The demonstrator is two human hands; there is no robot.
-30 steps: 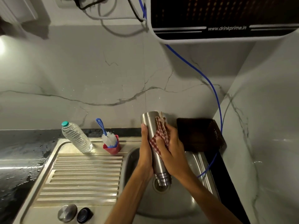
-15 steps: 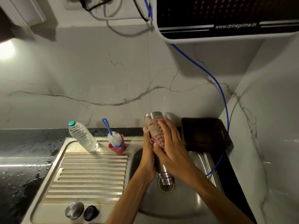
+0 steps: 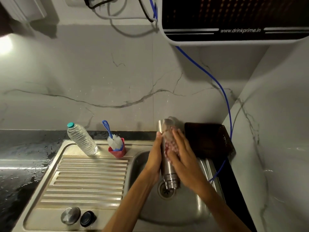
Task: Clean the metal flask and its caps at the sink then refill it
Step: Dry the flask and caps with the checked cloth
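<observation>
Over our steel sink (image 3: 192, 213), our left hand (image 3: 154, 158) grips the upturned flask (image 3: 168, 169). Our right hand (image 3: 182, 154), fingers extended, presses a checked cloth (image 3: 169, 144) against it. Two caps (image 3: 78, 216) lie below-left of our hands.

A steel sink unit (image 3: 50, 220) fills the lower frame, its ribbed drainboard at lower left bearing a plastic water bottle (image 3: 82, 139) and a red cup (image 3: 119, 150) along its back edge and two caps, one metal (image 3: 70, 215), one black (image 3: 87, 218), at the front, with wet black counter (image 3: 18, 158) further left.
</observation>
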